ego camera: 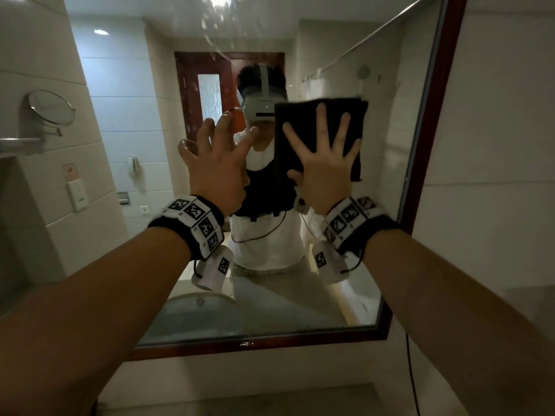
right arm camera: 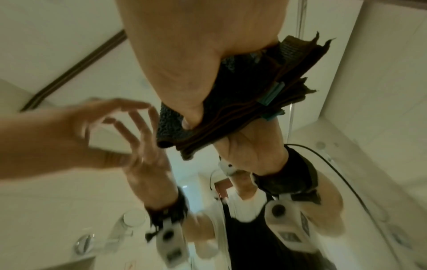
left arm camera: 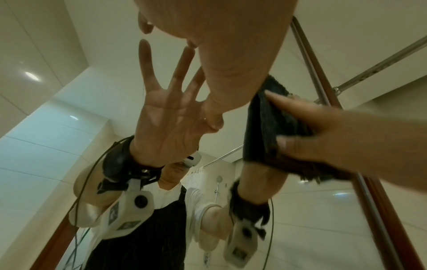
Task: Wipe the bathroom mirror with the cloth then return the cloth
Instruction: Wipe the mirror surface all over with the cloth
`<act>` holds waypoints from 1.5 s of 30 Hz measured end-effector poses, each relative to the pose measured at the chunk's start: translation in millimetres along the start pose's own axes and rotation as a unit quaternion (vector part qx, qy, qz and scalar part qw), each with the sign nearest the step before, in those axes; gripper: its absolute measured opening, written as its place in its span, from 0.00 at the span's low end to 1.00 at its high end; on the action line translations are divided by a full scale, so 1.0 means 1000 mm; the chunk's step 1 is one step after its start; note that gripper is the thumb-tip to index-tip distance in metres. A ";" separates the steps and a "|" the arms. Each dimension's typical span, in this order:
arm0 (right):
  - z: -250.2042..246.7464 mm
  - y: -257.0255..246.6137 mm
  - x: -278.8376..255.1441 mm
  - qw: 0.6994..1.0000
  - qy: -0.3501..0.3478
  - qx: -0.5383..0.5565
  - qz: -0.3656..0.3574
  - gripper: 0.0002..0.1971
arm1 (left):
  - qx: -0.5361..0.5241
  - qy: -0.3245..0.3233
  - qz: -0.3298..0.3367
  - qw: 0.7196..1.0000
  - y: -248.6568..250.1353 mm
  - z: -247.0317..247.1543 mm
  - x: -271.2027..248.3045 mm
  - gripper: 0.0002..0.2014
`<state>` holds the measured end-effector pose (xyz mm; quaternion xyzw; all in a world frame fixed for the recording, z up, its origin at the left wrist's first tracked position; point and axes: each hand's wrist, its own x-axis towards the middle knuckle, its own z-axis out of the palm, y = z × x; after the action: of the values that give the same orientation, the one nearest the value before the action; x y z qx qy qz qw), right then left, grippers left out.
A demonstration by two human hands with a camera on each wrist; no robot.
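The bathroom mirror [ego camera: 135, 121] hangs in a dark red-brown frame [ego camera: 435, 115]. My right hand [ego camera: 322, 163] lies flat with spread fingers on a dark folded cloth [ego camera: 300, 115] and presses it against the glass at the right of middle. From the right wrist the cloth [right arm camera: 242, 100] shows several folded layers under my right hand [right arm camera: 196, 64]. My left hand [ego camera: 216, 163] is spread beside the cloth, holding nothing. In the left wrist view its thumb and fingertips [left arm camera: 215, 124] meet their reflection on the glass, with the cloth [left arm camera: 261, 127] to their right.
Water spots [ego camera: 216, 25] streak the top of the glass. A round swivel mirror [ego camera: 52, 108] and a shelf [ego camera: 18, 144] are mounted on the left wall. A black cable [ego camera: 411, 370] hangs below the frame's right corner. The counter [ego camera: 270, 397] lies under the mirror.
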<state>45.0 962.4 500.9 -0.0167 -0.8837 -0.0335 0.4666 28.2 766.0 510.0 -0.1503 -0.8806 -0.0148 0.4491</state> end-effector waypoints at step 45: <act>0.005 0.031 -0.025 0.994 0.083 0.048 0.051 0.38 | -0.008 0.002 -0.022 1.000 0.007 0.002 -0.002 0.52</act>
<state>56.4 994.0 479.1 -0.0362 -0.8405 0.0314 0.5398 29.2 772.5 506.5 -0.1347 -0.8825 -0.0317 0.4496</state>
